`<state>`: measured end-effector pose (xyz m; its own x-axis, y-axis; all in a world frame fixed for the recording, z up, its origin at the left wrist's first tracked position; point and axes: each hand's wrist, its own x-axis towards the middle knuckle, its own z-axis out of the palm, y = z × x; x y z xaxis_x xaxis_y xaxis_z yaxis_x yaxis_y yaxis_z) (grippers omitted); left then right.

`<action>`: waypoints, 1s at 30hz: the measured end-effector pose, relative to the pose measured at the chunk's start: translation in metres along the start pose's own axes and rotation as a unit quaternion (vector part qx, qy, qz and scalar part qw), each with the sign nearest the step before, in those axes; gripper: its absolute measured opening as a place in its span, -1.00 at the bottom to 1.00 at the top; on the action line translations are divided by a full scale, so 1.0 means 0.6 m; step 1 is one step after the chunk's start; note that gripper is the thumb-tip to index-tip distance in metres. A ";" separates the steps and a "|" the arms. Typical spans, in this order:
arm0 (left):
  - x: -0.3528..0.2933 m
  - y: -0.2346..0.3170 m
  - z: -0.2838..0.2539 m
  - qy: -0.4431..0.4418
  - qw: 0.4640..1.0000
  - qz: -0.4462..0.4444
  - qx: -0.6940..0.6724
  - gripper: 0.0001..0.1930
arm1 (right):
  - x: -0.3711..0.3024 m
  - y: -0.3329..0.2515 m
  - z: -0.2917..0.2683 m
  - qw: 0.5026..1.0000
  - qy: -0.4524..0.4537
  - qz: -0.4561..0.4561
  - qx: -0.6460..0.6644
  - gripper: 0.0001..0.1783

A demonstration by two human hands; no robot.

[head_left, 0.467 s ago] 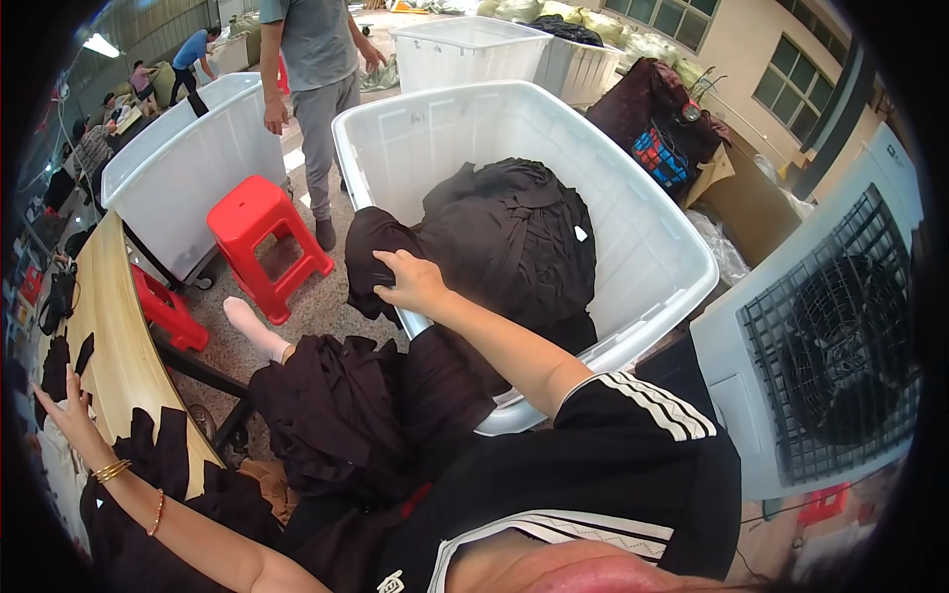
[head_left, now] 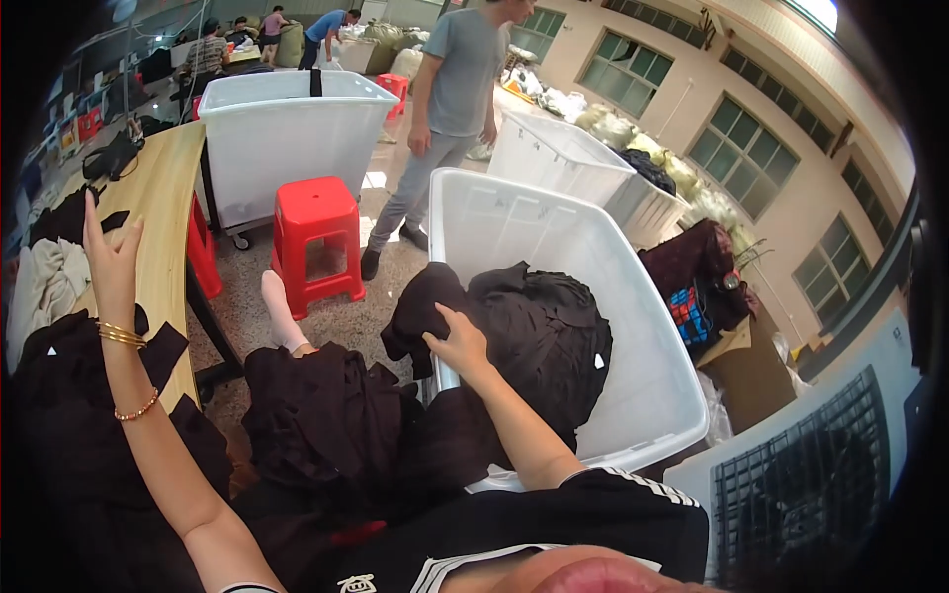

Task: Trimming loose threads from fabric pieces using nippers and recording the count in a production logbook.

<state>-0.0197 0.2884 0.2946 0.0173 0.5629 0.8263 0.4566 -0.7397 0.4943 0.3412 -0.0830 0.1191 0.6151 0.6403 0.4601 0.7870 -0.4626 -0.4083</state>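
At one o'clock from the wearer (head_left: 554, 529), a white plastic bin (head_left: 641, 321) is holding heaped black fabric (head_left: 549, 341), one fold (head_left: 417, 308) overhanging its rim. At ten, the left hand (head_left: 111, 255) is hovering empty; at twelve, the right hand (head_left: 461, 346) is touching that fold, grip unclear. Unsupported, it could be sliding floorward.

We count one left hand (head_left: 115, 262) at nine o'clock; one right hand (head_left: 461, 343), central; at least four white bins (head_left: 652, 381), ten to three; at least three red stools (head_left: 316, 206), nine to eleven; one fan (head_left: 806, 479) at four.
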 end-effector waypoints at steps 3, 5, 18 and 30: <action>-0.003 0.009 -0.002 -0.006 0.998 -0.044 -0.051 -0.21 | 0.002 0.003 -0.005 1.000 -0.005 -0.002 -0.005 -0.32; -0.003 0.017 -0.005 -0.027 0.994 -0.074 -0.078 -0.20 | 0.003 0.005 -0.007 1.000 -0.024 0.018 -0.004 -0.32; 0.000 0.016 -0.004 -0.009 0.998 -0.024 -0.063 -0.16 | 0.005 0.007 -0.009 0.999 -0.016 0.030 0.000 -0.32; -0.003 0.005 -0.001 -0.004 1.000 0.009 -0.015 -0.16 | 0.001 0.008 -0.001 1.000 -0.009 0.011 0.001 -0.33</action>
<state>-0.0189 0.2851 0.2948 0.0320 0.5526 0.8329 0.4286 -0.7604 0.4880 0.3452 -0.0852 0.1179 0.6311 0.6412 0.4365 0.7733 -0.4759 -0.4189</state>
